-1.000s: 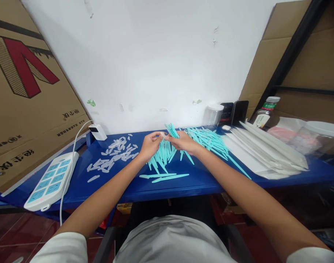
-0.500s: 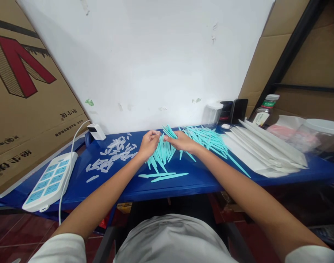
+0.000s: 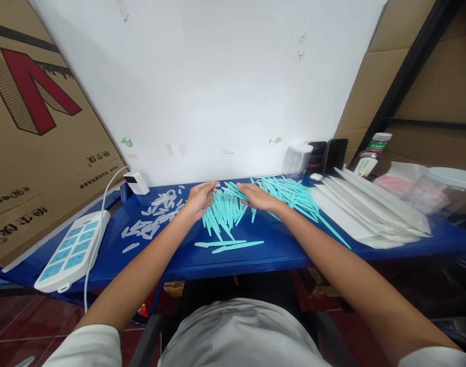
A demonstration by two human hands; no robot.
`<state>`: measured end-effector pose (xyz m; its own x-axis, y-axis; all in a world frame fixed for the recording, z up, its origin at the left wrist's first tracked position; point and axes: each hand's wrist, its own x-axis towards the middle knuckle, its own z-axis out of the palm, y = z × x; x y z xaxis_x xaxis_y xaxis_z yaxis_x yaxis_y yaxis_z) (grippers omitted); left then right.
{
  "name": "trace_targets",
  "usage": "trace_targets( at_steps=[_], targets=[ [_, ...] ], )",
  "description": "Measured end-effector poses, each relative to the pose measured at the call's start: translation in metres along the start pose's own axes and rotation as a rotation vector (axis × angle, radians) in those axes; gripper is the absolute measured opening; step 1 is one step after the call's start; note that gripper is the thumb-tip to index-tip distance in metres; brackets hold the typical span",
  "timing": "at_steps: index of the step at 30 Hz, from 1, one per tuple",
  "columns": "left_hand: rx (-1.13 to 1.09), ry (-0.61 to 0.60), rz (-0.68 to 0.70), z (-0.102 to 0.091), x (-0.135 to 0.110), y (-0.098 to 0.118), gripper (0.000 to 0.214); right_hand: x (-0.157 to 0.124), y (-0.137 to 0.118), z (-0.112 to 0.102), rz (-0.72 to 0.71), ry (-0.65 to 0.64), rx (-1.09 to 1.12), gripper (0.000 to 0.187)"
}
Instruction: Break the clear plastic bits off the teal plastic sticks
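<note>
My right hand [image 3: 258,197] is closed around a small bunch of slim teal sticks [image 3: 233,189], shaped like eyebrow razors, their ends pointing left. My left hand [image 3: 200,199] is beside it with thumb and fingers pinched together; whether anything is between the fingertips is too small to tell. Under and between both hands lies a pile of the same teal sticks [image 3: 224,215]. Two or three loose teal sticks [image 3: 238,246] lie nearer the table's front edge. A larger heap of teal sticks [image 3: 290,196] spreads beyond my right hand.
Small clear plastic pieces [image 3: 158,214] are scattered on the blue table [image 3: 171,262] at left, near a power strip [image 3: 74,252] and a white charger [image 3: 136,183]. White padded envelopes [image 3: 370,209], a clear jar [image 3: 298,159], dark phones [image 3: 335,155] and a bottle [image 3: 372,153] stand or lie right.
My left hand has drawn slightly left and away from the bunch. The bunch in my right hand has tipped lower, its ends now pointing more to the left.
</note>
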<state>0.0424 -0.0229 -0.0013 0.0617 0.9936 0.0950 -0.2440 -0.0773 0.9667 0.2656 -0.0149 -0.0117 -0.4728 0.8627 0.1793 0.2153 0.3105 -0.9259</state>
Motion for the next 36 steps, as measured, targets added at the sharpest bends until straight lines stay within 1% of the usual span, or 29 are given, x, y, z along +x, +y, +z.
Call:
trace_targets(
  at_steps=[4,7,10,16,22,27,31,36],
  targets=[
    [0.074,-0.043,0.032,-0.001,-0.001,0.000,0.040,0.000,0.000,-0.002,-0.090,0.017,-0.230,0.056],
    [0.105,-0.058,0.046,0.000,-0.003,0.001,0.044,-0.002,-0.002,-0.004,-0.124,0.045,-0.332,0.051],
    [0.122,-0.053,0.043,0.001,-0.004,0.002,0.040,-0.003,-0.004,-0.005,-0.125,0.071,-0.363,0.047],
    [0.100,0.003,0.020,0.002,-0.003,0.004,0.029,-0.003,-0.006,-0.005,-0.135,0.136,-0.412,0.043],
    [0.071,0.024,-0.022,-0.001,0.001,0.000,0.030,-0.001,-0.002,-0.007,-0.139,0.146,-0.465,0.042],
    [0.099,0.032,-0.047,-0.003,0.002,-0.001,0.034,0.004,0.010,-0.008,-0.245,0.207,-0.648,0.036],
    [0.049,0.022,-0.023,-0.003,0.002,0.001,0.029,0.004,0.014,-0.010,-0.280,0.182,-0.706,0.032],
    [0.027,0.007,0.007,-0.005,0.000,0.003,0.021,0.002,0.011,-0.011,-0.265,0.132,-0.687,0.035]
  ],
)
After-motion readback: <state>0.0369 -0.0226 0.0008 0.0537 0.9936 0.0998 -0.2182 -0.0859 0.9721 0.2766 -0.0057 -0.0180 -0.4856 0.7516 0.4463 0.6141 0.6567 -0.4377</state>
